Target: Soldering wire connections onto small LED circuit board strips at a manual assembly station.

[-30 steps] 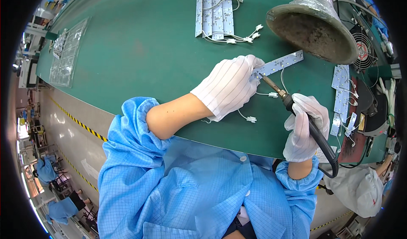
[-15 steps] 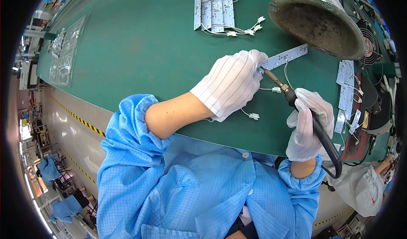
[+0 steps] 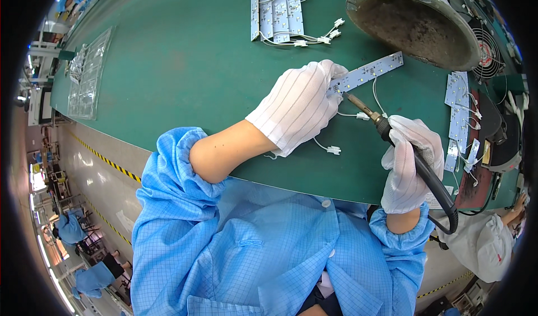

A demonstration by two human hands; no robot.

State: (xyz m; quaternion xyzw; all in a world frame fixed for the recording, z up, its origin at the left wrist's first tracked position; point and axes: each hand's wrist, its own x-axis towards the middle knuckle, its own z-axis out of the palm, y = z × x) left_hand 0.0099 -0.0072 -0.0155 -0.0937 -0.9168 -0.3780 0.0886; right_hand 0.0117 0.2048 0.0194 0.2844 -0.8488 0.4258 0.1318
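Both my hands wear white striped gloves. My left hand (image 3: 302, 107) is closed on the near left end of a narrow white LED strip board (image 3: 371, 73), which slants up to the right over the green table. Thin white wires hang from the board, with small white connectors (image 3: 333, 150) below it. In my right hand (image 3: 413, 162) is a soldering iron (image 3: 382, 126) with a black handle, gripped like a pen. Its metal tip points at the board's lower edge beside my left fingers; whether it touches I cannot tell.
A wide metal fume funnel (image 3: 414, 24) stands just beyond the board. Several LED boards (image 3: 278, 10) with wires lie at the back, more boards (image 3: 457, 117) at the right. A clear plastic tray (image 3: 89, 80) lies far left. Beside the right-hand boards sits a black soldering-iron stand (image 3: 496, 131).
The iron's tip was over the board's end and now sits at its lower edge. My left hand and the board have shifted slightly left and away from me.
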